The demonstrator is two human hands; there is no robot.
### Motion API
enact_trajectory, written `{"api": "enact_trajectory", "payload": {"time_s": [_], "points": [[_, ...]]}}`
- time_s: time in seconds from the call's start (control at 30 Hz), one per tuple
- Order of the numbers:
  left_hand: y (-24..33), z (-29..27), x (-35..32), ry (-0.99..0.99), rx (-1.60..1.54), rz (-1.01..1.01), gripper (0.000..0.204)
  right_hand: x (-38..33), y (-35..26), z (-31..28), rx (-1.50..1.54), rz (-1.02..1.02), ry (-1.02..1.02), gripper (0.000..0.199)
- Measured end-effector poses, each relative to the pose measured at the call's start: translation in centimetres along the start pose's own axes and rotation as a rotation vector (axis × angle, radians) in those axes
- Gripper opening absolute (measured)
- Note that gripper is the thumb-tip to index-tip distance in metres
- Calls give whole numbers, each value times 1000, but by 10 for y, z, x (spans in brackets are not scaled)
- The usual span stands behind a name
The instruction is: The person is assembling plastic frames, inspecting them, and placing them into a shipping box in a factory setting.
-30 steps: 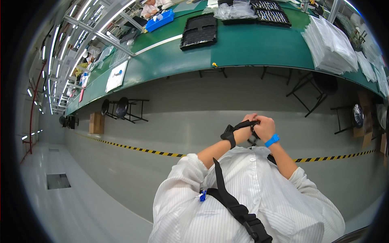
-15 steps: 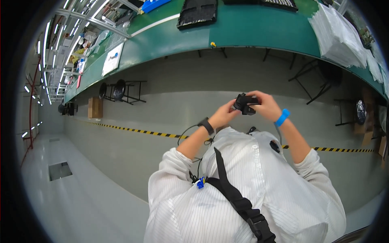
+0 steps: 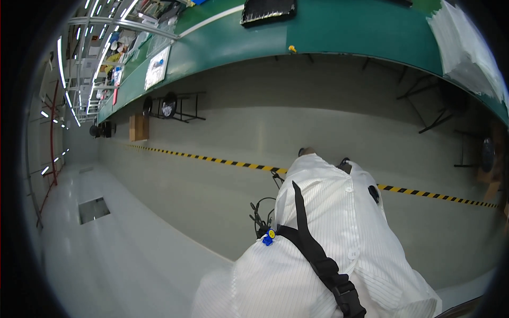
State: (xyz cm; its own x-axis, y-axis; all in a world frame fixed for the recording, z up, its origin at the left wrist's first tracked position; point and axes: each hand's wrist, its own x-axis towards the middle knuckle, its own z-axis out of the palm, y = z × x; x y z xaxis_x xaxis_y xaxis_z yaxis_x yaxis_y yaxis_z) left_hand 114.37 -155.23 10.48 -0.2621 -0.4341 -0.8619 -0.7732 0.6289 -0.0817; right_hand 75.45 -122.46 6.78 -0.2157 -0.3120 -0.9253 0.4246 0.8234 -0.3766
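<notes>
Neither of my hands shows in the head view, and what they hold or touch cannot be seen. My white striped coat [image 3: 323,212] fills the lower middle. Across it runs a black strap [image 3: 313,246] with a buckle [image 3: 345,294]. A small blue and yellow piece [image 3: 269,237] sits by the strap at my left side, with black cables [image 3: 260,217] hanging next to it. Past the coat's far hem, the tips of my shoes [image 3: 306,151] peek out.
Ahead, a green workbench [image 3: 366,34] carries a black tray [image 3: 268,11], a stack of white sheets [image 3: 466,53] and a small yellow object [image 3: 292,49] at its edge. Stools [image 3: 169,105] and a cardboard box [image 3: 139,127] stand below. Yellow-black tape [image 3: 212,160] crosses the grey floor.
Both hands and forearms, with the small black device they held, have left the view. The bench and floor have shifted slightly right and up in the picture.
</notes>
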Motion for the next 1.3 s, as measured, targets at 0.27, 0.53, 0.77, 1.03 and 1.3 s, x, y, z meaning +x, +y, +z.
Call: {"api": "enact_trajectory", "payload": {"time_s": [0.27, 0.53, 0.77, 1.03, 1.3], "points": [[-43, 21, -79, -125, -89, -133, 53, -59, 164, 59, 499, 351, -90, 37], [62, -49, 61, -120, -183, 103, 49, -102, 399, 17, 1113, 479, 196, 41], [133, -157, 131, 28, -737, 453, 30, -139, 279, -119, 1289, 292, 53, 47], [274, -358, -21, -478, -751, 1383, 24, -166, 34, -280, 787, -250, 733, 48], [305, -375, -106, 59, -756, 1979, 54, -96, -72, -446, 636, -410, 1078, 44]]}}
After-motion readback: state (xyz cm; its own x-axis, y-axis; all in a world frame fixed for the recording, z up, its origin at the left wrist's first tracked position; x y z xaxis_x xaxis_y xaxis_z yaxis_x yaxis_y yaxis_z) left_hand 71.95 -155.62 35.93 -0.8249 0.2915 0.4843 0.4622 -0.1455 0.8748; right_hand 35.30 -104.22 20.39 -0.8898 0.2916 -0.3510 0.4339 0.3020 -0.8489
